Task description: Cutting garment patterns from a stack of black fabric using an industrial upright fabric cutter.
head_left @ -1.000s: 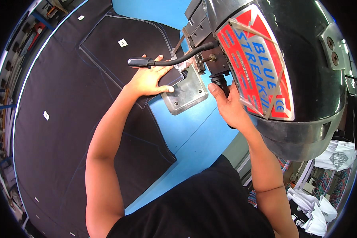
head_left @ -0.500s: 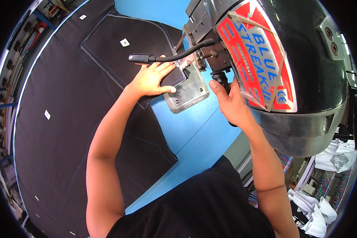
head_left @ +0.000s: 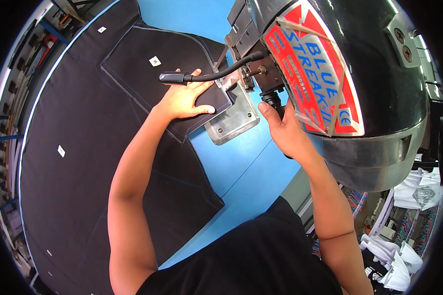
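Observation:
My left hand (head_left: 184, 101) lies flat with fingers spread on a black cloth (head_left: 83, 162), beside the blade area of a cloth-cutting machine (head_left: 379, 93). Blue and white outlines run over the cloth, and a small white paper label (head_left: 155, 61) sits just beyond my fingers. The machine's metal base plate (head_left: 234, 122) reaches partly beneath the cloth edge. A black handle (head_left: 274, 101) on the machine is wrapped by my right hand (head_left: 288, 130), thumb on top. From the machine a bendy lamp (head_left: 174, 77) stretches over my left fingers. The blade itself is hard to make out.
The cloth rests on a light blue tabletop (head_left: 246, 172). Shelves with assorted items (head_left: 49, 37) stand beyond the left table edge. At the lower right, white printed fabric pieces (head_left: 418, 189) lie near patterned multicoloured cloth (head_left: 403, 228).
The view has shifted slightly, so the cloth sits lower in it. Against the cloth, the machine and my left hand have edged a little farther away. My right hand keeps its hold.

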Demonstrator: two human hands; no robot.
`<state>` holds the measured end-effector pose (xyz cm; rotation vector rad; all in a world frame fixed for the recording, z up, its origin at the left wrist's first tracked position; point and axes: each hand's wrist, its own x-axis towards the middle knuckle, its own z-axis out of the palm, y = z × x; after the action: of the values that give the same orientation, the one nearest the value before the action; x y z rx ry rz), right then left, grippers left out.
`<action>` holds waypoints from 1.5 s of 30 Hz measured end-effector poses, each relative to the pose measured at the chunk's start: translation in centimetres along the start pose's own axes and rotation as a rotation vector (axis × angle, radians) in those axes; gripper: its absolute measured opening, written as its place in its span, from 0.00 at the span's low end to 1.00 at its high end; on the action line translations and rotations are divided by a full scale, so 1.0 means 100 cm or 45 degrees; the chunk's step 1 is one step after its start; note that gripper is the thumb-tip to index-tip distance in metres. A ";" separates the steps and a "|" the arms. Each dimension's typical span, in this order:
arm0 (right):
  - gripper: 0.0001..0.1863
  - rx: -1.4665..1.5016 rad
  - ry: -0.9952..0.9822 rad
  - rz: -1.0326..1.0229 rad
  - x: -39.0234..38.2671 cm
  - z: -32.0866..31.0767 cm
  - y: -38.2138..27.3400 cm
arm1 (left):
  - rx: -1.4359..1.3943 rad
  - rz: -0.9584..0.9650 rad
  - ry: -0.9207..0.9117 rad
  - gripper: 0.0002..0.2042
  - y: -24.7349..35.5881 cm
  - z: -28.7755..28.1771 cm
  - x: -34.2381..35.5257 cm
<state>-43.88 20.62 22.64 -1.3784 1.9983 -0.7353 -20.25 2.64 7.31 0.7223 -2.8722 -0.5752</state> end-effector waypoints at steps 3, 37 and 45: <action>0.53 -0.024 0.010 -0.001 0.002 0.001 -0.007 | -0.019 0.000 0.006 0.48 -0.001 0.005 0.000; 0.45 -0.307 0.042 0.202 0.011 0.004 -0.045 | 0.078 0.073 0.009 0.49 -0.026 -0.001 0.011; 0.43 -0.391 0.016 0.242 0.015 0.003 -0.064 | 0.099 0.061 -0.034 0.49 -0.027 -0.004 0.013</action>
<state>-40.15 17.24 26.82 -1.3250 2.2852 -0.3627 -20.13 -0.33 6.68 0.6589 -2.9425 -0.4730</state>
